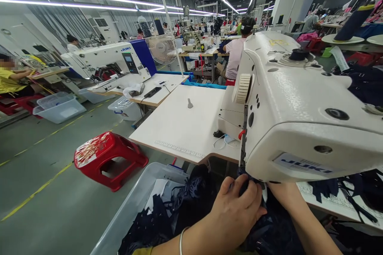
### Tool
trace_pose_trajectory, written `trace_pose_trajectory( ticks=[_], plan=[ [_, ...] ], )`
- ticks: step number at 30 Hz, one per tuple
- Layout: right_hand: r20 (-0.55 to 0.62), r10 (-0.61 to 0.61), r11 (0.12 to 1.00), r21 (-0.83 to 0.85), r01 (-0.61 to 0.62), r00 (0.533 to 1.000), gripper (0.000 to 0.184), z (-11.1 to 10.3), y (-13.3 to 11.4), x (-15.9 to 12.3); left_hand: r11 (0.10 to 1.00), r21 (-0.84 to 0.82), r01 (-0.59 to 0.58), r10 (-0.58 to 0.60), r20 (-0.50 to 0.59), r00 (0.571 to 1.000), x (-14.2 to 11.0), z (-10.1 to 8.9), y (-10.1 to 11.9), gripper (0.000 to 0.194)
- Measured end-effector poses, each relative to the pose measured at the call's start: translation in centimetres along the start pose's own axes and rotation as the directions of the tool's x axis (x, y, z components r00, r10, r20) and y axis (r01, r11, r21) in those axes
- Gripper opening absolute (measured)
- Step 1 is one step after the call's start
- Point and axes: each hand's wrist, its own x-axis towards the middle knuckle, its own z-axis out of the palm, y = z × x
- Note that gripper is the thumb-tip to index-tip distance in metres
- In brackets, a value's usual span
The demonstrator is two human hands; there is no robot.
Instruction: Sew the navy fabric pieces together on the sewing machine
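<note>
A white sewing machine [299, 99] marked JUKI stands right in front of me, its head filling the right side of the view. Below the head, my left hand [236, 207] has its fingers closed on dark navy fabric [275, 227], close to the stitching area. The needle itself is hidden. My right hand [279, 191] reaches under the machine head from the right, beside the same cloth; its fingers are out of sight behind the left hand and the machine. Fabric hangs down between my forearms.
A clear plastic bin [128, 207] of dark navy pieces stands left of my arm. A red stool [110, 159] is on the floor. The white tabletop [179, 119] carries a small grey piece [190, 103]. Dark straps [353, 191] lie at right. Co-workers sit farther off.
</note>
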Motion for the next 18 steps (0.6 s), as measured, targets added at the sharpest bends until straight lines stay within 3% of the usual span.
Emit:
trace_pose_trajectory(
  ticks=[18],
  plan=[
    [0.034,0.027,0.998,-0.055,-0.025,0.999,0.011,-0.03,0.64,-0.19,0.999,0.007,0.035,-0.035,-0.048,0.998,0.45,0.38,0.31,0.040]
  ],
)
